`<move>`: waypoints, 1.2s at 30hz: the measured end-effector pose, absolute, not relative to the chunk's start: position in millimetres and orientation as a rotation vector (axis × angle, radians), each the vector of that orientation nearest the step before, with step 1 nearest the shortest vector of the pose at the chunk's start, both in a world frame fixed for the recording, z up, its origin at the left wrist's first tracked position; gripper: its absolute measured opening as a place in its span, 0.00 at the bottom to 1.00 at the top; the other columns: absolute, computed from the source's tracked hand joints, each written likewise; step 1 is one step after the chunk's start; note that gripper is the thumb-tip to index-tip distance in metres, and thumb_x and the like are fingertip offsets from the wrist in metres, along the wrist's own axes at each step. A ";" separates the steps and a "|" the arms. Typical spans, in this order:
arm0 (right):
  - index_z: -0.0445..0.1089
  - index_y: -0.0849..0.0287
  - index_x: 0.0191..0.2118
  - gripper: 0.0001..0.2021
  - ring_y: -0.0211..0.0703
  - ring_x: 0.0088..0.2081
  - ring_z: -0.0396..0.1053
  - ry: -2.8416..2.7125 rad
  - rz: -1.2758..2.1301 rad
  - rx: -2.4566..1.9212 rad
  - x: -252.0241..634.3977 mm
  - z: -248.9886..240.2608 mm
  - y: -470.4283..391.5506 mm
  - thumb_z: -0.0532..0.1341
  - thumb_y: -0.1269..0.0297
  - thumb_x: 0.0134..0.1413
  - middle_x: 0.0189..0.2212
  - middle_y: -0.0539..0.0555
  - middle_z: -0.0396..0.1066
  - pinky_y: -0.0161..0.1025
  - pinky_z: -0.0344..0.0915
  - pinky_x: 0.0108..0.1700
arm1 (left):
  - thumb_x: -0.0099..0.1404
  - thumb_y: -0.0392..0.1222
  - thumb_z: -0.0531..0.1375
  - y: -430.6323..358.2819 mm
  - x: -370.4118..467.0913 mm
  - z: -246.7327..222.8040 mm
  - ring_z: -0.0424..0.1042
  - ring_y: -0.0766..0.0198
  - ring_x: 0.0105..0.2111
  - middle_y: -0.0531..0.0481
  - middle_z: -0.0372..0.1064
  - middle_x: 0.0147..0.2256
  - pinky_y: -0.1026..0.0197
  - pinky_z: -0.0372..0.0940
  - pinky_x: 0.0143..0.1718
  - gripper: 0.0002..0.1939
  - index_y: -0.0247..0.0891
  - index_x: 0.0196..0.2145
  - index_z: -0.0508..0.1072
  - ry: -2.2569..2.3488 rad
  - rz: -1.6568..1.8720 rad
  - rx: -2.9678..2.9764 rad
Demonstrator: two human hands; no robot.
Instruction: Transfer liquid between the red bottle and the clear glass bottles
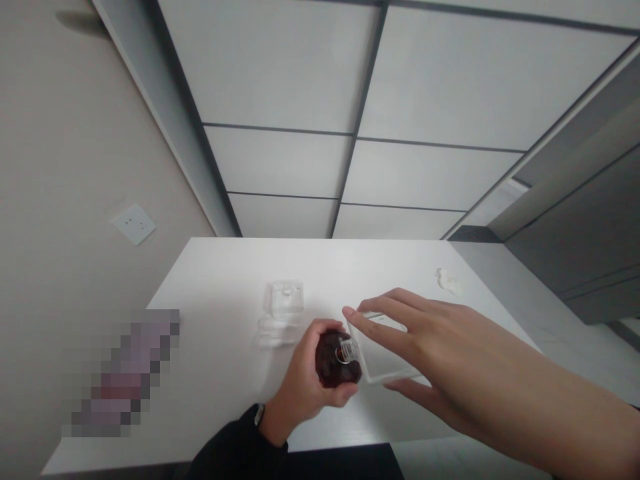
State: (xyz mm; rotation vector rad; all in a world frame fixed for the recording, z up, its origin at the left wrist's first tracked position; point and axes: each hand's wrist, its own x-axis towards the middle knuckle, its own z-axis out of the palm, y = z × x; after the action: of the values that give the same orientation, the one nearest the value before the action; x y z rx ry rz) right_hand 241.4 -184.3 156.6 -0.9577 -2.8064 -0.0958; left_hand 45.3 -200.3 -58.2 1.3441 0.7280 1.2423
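Observation:
My left hand (303,380) is wrapped round a small, rounded bottle of dark red liquid (329,363). The bottle is tilted, its clear threaded neck pointing right, with no cap on it. Just right of the neck, my right hand (445,340) grips a clear, square-edged container (383,357), fingers over its top side and thumb below. The container's near rim is very close to the bottle neck; whether they touch I cannot tell. Behind my left hand, a clear square block-like piece (287,298) lies on the table beside another clear piece (277,332).
Everything is on or over a white table (225,373). A pixelated pinkish object (130,373) is at its left edge. A small whitish crumpled thing (447,280) lies at the far right. Beyond stand white panels (290,160), with a wall socket (134,224) at left.

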 end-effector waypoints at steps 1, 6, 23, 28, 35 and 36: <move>0.74 0.63 0.59 0.38 0.62 0.46 0.82 -2.804 -0.097 -0.950 240.7 156.9 -184.1 0.81 0.75 0.39 0.50 0.63 0.83 0.55 0.85 0.41 | 0.57 0.62 0.78 -200.5 45.0 -58.6 0.74 0.42 0.53 0.39 0.71 0.55 0.43 0.70 0.57 0.45 0.43 0.65 0.68 0.730 1.238 1.342; 0.77 0.65 0.56 0.35 0.62 0.44 0.82 -2.799 -0.106 -0.936 237.0 159.5 -183.1 0.81 0.76 0.39 0.49 0.64 0.83 0.55 0.85 0.42 | 0.57 0.65 0.77 -201.3 45.2 -64.9 0.73 0.44 0.57 0.40 0.66 0.61 0.43 0.67 0.60 0.68 0.54 0.79 0.40 0.720 1.252 1.332; 0.81 0.67 0.50 0.29 0.62 0.38 0.84 -2.777 -0.248 -0.885 226.2 162.0 -184.0 0.70 0.85 0.36 0.45 0.64 0.85 0.53 0.86 0.37 | 0.43 0.71 0.80 -202.8 51.9 -60.0 0.74 0.42 0.58 0.40 0.69 0.59 0.35 0.63 0.65 0.94 0.54 0.71 0.03 0.732 1.267 1.188; 0.82 0.68 0.47 0.26 0.60 0.38 0.85 -2.765 -0.356 -0.855 222.1 164.9 -185.6 0.67 0.84 0.36 0.44 0.63 0.85 0.51 0.86 0.43 | 0.50 0.67 0.79 -204.0 51.0 -55.3 0.74 0.45 0.58 0.42 0.69 0.59 0.38 0.66 0.63 0.90 0.56 0.68 0.00 0.718 1.269 1.200; 0.84 0.66 0.47 0.25 0.59 0.36 0.85 -2.783 -0.401 -0.893 220.4 162.3 -187.1 0.71 0.82 0.36 0.43 0.63 0.85 0.50 0.86 0.40 | 0.57 0.59 0.79 -203.2 48.2 -58.1 0.71 0.45 0.60 0.41 0.65 0.63 0.41 0.64 0.64 0.77 0.58 0.79 0.23 0.685 1.237 1.245; 0.84 0.65 0.45 0.25 0.60 0.35 0.85 -2.790 -0.404 -0.898 220.3 162.6 -186.9 0.72 0.82 0.35 0.43 0.63 0.85 0.51 0.86 0.38 | 0.57 0.58 0.80 -202.9 47.8 -58.0 0.71 0.45 0.60 0.41 0.65 0.63 0.41 0.64 0.64 0.77 0.58 0.79 0.24 0.687 1.237 1.240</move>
State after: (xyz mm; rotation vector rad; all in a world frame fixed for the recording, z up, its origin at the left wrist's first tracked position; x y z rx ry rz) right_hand 220.3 -186.9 162.6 -0.8980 -2.7901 -0.4040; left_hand 47.8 -202.9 -58.0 1.2399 0.6874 1.2370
